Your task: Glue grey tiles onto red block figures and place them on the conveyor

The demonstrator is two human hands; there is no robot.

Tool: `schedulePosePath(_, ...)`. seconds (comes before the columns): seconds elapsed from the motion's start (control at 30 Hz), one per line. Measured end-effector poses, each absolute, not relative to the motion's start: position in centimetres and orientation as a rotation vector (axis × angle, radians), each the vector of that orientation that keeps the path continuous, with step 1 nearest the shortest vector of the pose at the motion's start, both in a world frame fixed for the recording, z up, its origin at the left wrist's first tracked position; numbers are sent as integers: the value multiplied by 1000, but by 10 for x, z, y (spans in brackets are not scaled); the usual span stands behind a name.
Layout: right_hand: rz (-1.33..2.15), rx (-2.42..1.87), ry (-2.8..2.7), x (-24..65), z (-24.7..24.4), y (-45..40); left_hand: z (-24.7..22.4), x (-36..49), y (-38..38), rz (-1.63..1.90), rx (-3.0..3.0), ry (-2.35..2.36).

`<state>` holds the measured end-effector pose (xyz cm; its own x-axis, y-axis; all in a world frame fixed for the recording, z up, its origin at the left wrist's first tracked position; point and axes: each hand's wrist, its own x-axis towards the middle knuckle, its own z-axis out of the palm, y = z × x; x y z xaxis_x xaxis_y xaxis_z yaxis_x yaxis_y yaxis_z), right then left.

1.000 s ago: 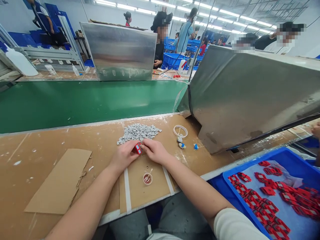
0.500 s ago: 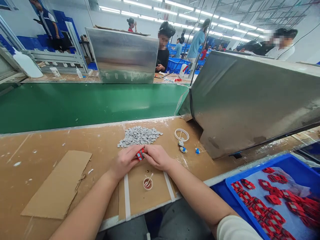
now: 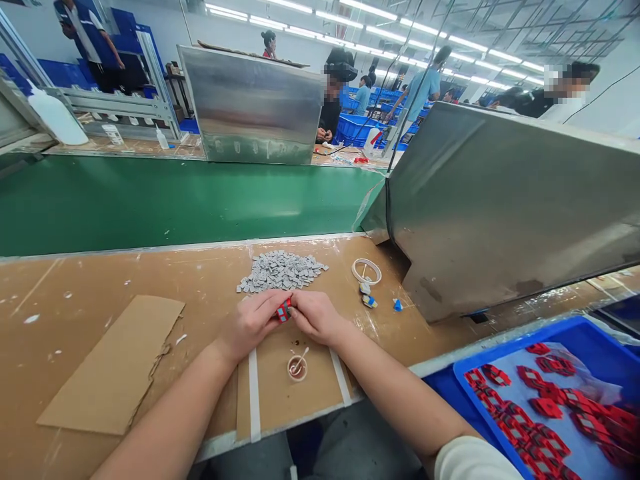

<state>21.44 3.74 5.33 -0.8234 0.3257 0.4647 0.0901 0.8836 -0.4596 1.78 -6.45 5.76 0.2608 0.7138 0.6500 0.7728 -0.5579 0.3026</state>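
Note:
Between my two hands is a small red plastic part with grey-blue patches [image 3: 283, 311], partly covered by fingers. My left hand [image 3: 254, 321] is closed round its left side. On its right side, the fingers of my right hand [image 3: 315, 316] pinch it. Just beyond my hands lies a heap of small flat grey pieces [image 3: 283, 270]. Nearer to me, a little round cup [image 3: 297, 368] with reddish-brown contents and a white stick stands on the cardboard-covered bench [image 3: 210, 273].
A blue bin [image 3: 465, 367] of red and black parts is at my right. Left lies a cardboard sheet [image 3: 113, 363]. A tape roll [image 3: 367, 271] sits near a leaning metal panel [image 3: 500, 213]. Behind runs a green belt [image 3: 150, 203]; people work beyond it.
The red part has turned slightly in my fingers, showing its patches at another angle. Both hands stay in nearly the same place. The view has shifted a little.

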Motion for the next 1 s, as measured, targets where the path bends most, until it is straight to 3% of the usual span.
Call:
schedulePosePath(0.4, 1035, -437, -2341, 212, 52, 35, 53, 19, -63, -1212, -2391, -1471)
schedulePosePath(0.77, 516, -102, -2446, 217, 55, 45, 60, 23, -65, -1221, -2370, -1328)
schedulePosePath(1.0, 564, -149, -2364, 214, 53, 36, 69, 22, -70, -1103, -2322, -1250)
